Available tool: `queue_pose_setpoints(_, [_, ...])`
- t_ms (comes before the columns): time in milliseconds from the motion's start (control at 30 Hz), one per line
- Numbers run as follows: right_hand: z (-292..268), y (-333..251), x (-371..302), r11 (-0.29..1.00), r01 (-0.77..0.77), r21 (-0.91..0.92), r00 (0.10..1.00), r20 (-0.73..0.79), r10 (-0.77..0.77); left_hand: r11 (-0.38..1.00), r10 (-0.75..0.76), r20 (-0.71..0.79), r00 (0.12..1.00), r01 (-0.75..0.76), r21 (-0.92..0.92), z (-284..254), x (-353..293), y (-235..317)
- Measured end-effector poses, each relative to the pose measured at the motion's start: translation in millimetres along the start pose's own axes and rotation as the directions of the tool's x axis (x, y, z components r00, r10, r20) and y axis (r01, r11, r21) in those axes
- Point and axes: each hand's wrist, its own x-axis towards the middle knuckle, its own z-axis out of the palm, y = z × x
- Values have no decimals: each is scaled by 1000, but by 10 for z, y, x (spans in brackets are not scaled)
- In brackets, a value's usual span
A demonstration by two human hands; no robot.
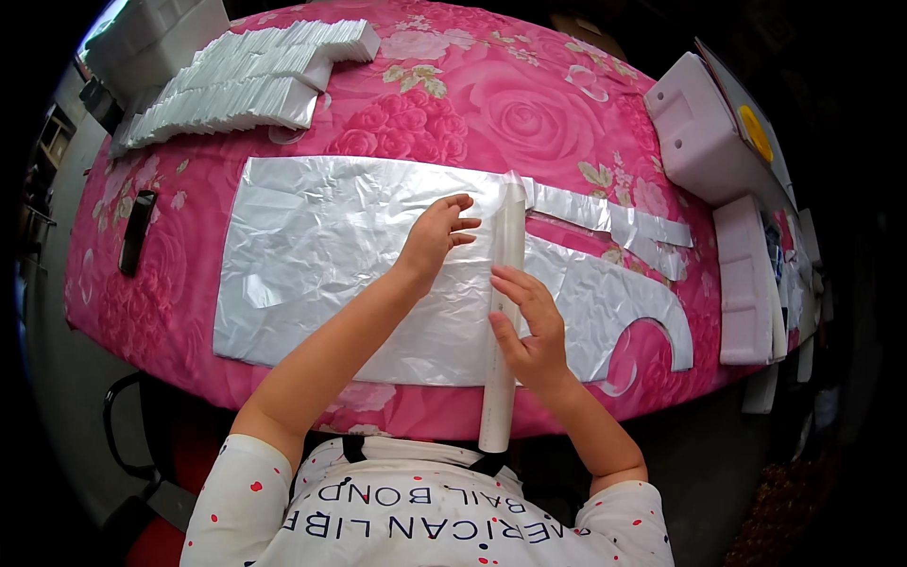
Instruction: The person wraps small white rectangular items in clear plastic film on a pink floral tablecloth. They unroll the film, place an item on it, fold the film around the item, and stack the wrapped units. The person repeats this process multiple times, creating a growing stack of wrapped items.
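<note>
A thin, shiny white plastic apron (331,255) lies spread flat, with a curved cut-out and loose strips at its right end. Across it, running near to far, rests a long white tube (506,236). Its near end sticks out past the table edge toward my body. My right hand (532,326) lies against the tube's right side, thumb and fingers apart, not wrapped round it. Just left of the tube, my left hand (440,238) hovers over the apron with fingers spread and nothing in them.
Rows of folded white plastic packets (255,76) are stacked at the far left by a white bin (156,38). A dark phone-like object (138,232) lies on the pink floral tablecloth (539,104). White foam boxes (694,128) stand along the right edge. A chair (128,425) is at lower left.
</note>
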Motion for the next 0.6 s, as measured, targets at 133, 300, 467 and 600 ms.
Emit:
queue_pose_setpoints(133, [-196,416,-355,991,-55,-122,994,89,66,907,-284,-44,958,254,-336,76,323,5])
queue_pose_setpoints(300, [-250,656,-415,988,79,-132,932,360,-26,888,-330,8,944,313,-336,63,328,-39])
queue_pose_setpoints(467, [-24,594,-107,919,287,-269,855,505,-118,942,-249,-99,964,216,-258,-222,87,171])
queue_pose_setpoints(600, [797,120,344,881,465,-85,742,580,-336,998,-57,-224,973,47,-51,-914,-382,457])
